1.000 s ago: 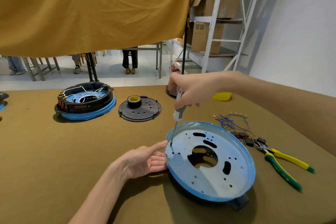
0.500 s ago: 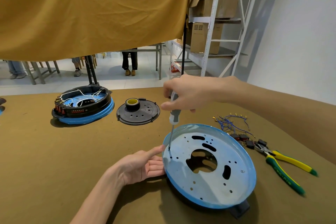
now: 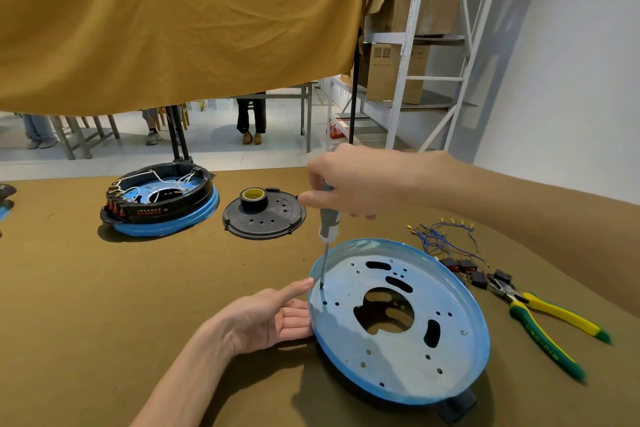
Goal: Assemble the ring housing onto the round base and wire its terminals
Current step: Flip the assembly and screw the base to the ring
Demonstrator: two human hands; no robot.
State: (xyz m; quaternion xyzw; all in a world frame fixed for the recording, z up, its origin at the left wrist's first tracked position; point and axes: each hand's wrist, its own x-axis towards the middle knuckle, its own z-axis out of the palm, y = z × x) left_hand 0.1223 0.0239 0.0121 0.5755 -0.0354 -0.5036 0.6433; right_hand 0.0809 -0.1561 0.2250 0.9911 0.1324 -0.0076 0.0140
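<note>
While its underside and a dark tab at the near edge stay largely hidden, the round base (image 3: 398, 322), a shallow blue metal dish pierced with holes and slots, sits on the cloth-covered table (image 3: 104, 305). Right hand (image 3: 360, 184), grip closed around a grey-handled screwdriver (image 3: 327, 229), sets the tip on the dish floor. Left hand (image 3: 266, 319), fingers loosely open, steadies the rim. Blue wires (image 3: 440, 236) and yellow-green pliers (image 3: 547, 322) lie beside it.
</note>
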